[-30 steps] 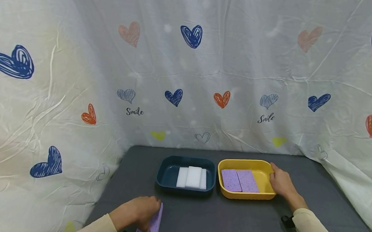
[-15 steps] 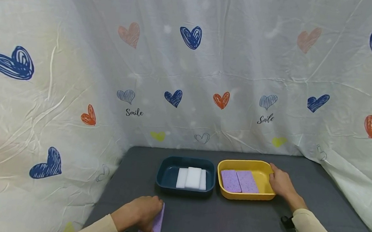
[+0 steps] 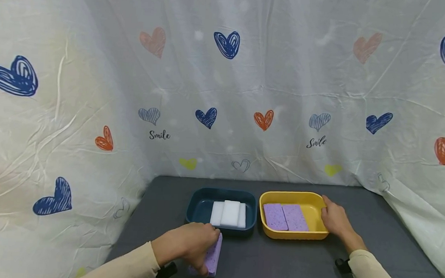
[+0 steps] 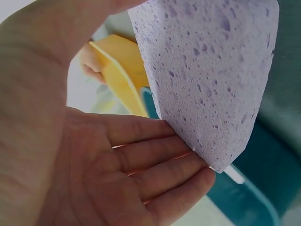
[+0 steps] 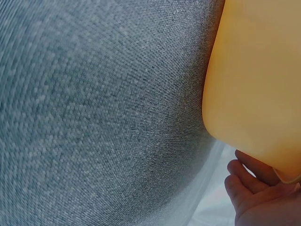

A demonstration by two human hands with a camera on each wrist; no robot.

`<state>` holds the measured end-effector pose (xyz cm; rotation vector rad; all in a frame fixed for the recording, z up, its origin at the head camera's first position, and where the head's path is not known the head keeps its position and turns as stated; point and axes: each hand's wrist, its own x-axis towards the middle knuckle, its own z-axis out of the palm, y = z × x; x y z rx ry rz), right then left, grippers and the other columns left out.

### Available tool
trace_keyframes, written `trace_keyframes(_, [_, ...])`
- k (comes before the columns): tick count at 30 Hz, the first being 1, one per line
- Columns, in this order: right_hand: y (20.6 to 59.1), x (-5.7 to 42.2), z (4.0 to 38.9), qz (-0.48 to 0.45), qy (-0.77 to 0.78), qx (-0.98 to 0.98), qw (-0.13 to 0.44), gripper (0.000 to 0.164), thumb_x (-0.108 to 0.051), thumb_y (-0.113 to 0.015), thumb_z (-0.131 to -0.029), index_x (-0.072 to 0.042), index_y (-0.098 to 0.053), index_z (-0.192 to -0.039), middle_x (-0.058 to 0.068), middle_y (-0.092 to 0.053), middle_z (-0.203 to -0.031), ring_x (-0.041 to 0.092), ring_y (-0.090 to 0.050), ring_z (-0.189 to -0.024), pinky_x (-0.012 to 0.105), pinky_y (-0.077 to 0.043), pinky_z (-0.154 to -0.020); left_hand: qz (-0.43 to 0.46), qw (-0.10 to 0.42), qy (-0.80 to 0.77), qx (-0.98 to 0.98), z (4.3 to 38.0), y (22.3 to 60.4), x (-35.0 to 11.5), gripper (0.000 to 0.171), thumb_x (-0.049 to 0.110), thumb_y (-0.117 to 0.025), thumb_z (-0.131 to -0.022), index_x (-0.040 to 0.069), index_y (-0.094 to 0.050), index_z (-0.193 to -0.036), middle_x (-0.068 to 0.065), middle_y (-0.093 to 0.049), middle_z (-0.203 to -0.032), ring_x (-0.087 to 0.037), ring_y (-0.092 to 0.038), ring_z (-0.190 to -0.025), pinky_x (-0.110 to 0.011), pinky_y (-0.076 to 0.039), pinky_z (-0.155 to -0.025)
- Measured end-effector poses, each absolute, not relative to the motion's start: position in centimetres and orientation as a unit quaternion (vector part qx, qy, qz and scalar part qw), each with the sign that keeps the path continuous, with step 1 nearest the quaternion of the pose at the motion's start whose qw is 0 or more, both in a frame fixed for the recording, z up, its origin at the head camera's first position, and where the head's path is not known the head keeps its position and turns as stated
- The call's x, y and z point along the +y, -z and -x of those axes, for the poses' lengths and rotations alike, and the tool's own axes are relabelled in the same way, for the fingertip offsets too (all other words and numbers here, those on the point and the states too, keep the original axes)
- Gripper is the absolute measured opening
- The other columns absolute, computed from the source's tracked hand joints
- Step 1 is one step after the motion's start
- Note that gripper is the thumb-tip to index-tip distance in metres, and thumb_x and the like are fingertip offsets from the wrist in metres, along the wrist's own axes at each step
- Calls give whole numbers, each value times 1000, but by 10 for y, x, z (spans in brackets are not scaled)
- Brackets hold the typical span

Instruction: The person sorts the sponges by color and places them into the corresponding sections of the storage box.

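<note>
My left hand (image 3: 191, 243) grips a purple sponge (image 3: 213, 255) by its edges, just in front of the dark blue tray (image 3: 198, 227). In the left wrist view the pitted face of this sponge (image 4: 207, 80) shows close up, with the fingertips along one edge and the thumb at the opposite end. My right hand (image 3: 336, 218) holds the right end of the yellow tray (image 3: 319, 213) at its rim. Two more purple sponges (image 3: 295, 217) lie side by side in that tray. Inside the blue tray are several white sponge blocks (image 3: 230, 213), the middle one raised.
Both trays stand next to each other toward the back of a dark grey tabletop (image 3: 268, 265). A white curtain (image 3: 233, 84) printed with hearts hangs behind and along both sides. In the right wrist view the grey cloth (image 5: 103, 113) fills most of the picture.
My left hand has moved right and forward with the purple sponge, from the near left of the table to just before the blue tray. My right hand has stayed on the yellow tray.
</note>
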<state>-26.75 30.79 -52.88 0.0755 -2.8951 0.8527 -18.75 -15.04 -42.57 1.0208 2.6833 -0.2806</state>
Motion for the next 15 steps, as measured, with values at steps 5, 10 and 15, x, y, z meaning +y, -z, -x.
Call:
trace_keyframes(5, [528, 308, 268, -25, -280, -958, 63, 57, -5, -40, -108, 17, -39, -160, 42, -52, -153, 47, -68, -120, 64, -55, -101, -365, 121, 99, 918, 191, 411, -133, 81, 63, -100, -64, 13, -70, -120, 2, -66, -93, -8, -59, -74, -29, -59, -70])
trace_keyframes(10, [528, 308, 268, -24, -278, -958, 64, 56, -5, -41, -108, 16, -40, -160, 42, -53, -152, 47, -68, -119, 64, -55, -100, -375, 108, 105, 915, 201, 398, -114, 84, 65, -98, -67, 12, -69, -126, 3, -69, -99, -8, -61, -80, -30, -61, -77])
trace_keyframes(15, [529, 308, 268, -23, -276, -959, 61, 56, -5, -41, -108, 17, -40, -159, 43, -54, -151, 45, -69, -115, 63, -56, -98, -383, 95, 103, 913, 210, 388, -92, 86, 65, -97, -70, 11, -68, -131, 1, -72, -106, -9, -63, -86, -32, -63, -85])
